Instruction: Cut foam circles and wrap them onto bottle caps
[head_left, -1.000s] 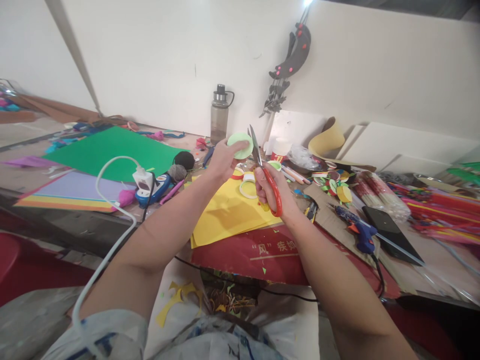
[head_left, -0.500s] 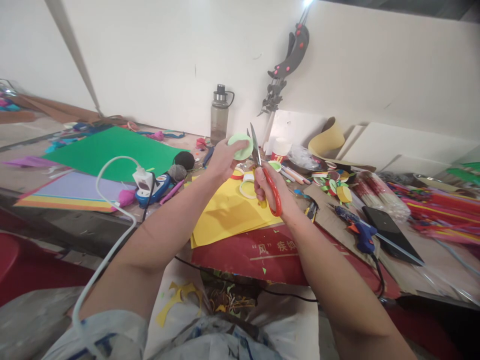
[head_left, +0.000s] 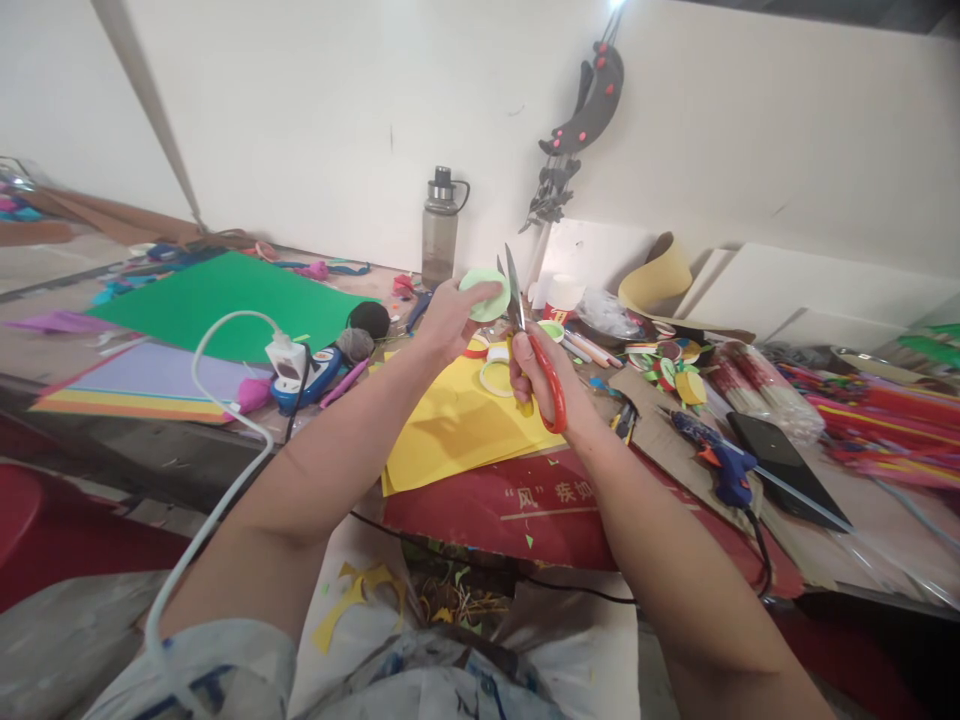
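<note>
Evidently, little has altered over the last half-second: the pale-green paper disc (head_left: 478, 303) and the red-handled scissors (head_left: 517, 308) sit marginally further right in view, their relation kept. The left hand (head_left: 450, 315) pinches the disc, thumb uppermost, holding it raised above and beyond the yellow sheets (head_left: 427, 440). The right hand (head_left: 538, 370) is wrapped round the handles of the scissors; the blades stand parted, pointing up and away, at the disc's right edge. Whether any paper lies between them cannot be determined. Judged on this, rim-trimming appears in hand, with no snip visibly completed over the interval
</note>
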